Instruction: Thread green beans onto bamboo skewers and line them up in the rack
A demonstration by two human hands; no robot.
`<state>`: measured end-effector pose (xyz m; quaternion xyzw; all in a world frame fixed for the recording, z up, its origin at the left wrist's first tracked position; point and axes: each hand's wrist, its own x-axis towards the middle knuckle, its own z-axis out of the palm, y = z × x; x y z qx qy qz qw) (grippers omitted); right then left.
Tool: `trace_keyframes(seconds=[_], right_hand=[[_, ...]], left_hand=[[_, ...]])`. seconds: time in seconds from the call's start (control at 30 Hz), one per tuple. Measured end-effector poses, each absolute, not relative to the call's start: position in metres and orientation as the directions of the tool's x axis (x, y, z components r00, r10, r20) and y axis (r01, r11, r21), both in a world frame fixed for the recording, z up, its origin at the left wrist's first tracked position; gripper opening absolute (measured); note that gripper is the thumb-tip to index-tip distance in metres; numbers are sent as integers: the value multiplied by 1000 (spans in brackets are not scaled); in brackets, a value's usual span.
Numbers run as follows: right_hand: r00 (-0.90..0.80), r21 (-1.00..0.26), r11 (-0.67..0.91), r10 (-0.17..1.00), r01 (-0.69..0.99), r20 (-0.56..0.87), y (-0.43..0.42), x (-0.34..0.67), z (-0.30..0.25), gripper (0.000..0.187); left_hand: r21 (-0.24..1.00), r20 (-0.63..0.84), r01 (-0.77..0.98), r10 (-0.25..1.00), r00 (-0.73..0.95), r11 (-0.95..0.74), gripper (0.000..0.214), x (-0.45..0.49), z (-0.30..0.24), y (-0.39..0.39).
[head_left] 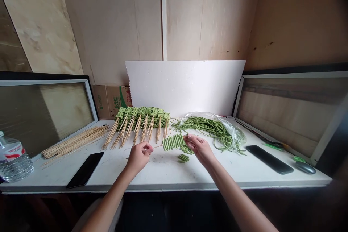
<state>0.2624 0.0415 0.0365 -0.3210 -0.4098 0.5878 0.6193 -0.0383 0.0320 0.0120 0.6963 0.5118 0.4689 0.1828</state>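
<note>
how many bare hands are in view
2: the bare left hand holds the thin wooden skewer left of the cut green bean pieces threaded on it; the bare right hand is at their right end. No others show.

Wooden skewers (74,140) (matt), glossy plastic bottle (15,163).

Soft, diffuse light across the white tabletop (163,175), deep shadow beneath, wide-angle stretch and right-edge blur.
</note>
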Motion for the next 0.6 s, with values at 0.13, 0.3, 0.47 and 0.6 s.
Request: trace_keyframes(seconds=[0.13, 0.3, 0.47, 0.6], right_hand=[[20, -878, 127, 991, -462, 133, 41, 258, 36, 32], [74, -867, 157, 988, -472, 138, 41, 253, 35, 32], [144, -858, 198, 979, -475, 146, 40, 245, 29, 36], [209, -866, 232, 966, -443, 152, 40, 238, 21, 39]], left_hand=[[729, 474, 551, 880, 21, -406, 14, -35, 12, 30], [711, 501, 563, 865, 13, -420, 14, -32, 12, 29], [713, 505, 560, 863, 7, -421, 13, -29, 10, 28], [716, 502, 555, 865, 13, -423, 14, -26, 7, 28]])
